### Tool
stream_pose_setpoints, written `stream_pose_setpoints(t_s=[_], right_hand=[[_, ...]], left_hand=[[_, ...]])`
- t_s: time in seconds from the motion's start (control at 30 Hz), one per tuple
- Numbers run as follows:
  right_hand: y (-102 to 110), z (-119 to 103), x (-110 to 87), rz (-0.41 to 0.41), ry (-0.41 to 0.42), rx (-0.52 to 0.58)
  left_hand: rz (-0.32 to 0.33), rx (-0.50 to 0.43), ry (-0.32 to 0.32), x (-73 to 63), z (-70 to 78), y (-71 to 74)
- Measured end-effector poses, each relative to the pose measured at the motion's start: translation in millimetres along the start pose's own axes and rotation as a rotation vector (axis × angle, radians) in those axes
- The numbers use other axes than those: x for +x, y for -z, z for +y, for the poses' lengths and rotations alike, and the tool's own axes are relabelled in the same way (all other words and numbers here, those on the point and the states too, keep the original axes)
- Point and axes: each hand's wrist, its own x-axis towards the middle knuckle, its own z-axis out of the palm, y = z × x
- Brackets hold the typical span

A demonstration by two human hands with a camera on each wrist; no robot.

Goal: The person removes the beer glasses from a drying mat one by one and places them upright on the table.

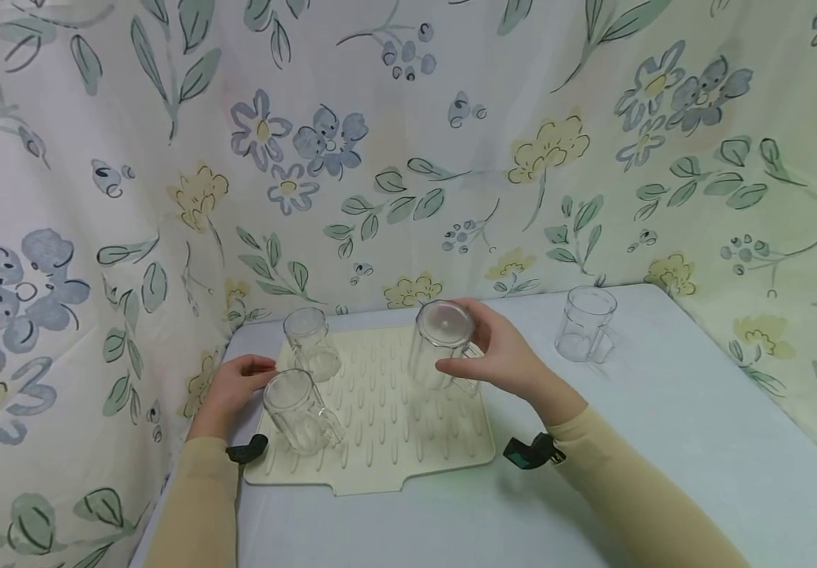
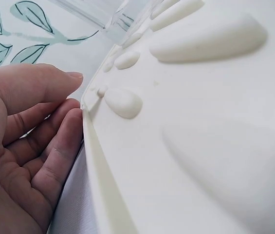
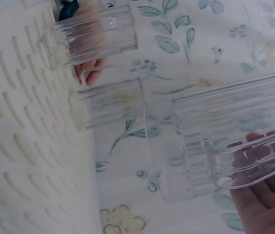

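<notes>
Over the right part of the pale ribbed mat point(image 1: 444, 450), your right hand point(image 1: 504, 355) is curled round an inverted glass mug point(image 1: 442, 351), its rim just clear of the surface; against the mat's left edge, your left hand point(image 1: 232, 390) rests with loosely bent fingers, gripping nothing; beside it, two similar mugs point(image 1: 301, 418) stand on the mat; a fourth mug point(image 1: 584, 327) stands apart on the bench point(image 1: 664, 394), to the right.

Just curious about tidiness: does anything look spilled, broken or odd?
Nothing stands out: no spill or breakage shows. Two clear mugs stand on the ridged mat, the right hand holds a third mug over it, and a fourth mug stands apart on the table.
</notes>
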Motion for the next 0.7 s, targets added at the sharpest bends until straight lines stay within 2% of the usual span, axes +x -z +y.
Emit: stream_pose_setpoints(t_s=[0.37,0.7], right_hand=[[16.0,-26.9,-8.3,0.017,0.109,0.031],[18.2,-37.5,-14.1,0.014,0.175,0.025]], left_hand=[[-0.012,-0.024,0.007,-0.4,-1.3,-0.6],[-0.021,-0.043,0.022,-1.0,0.2,0.5]])
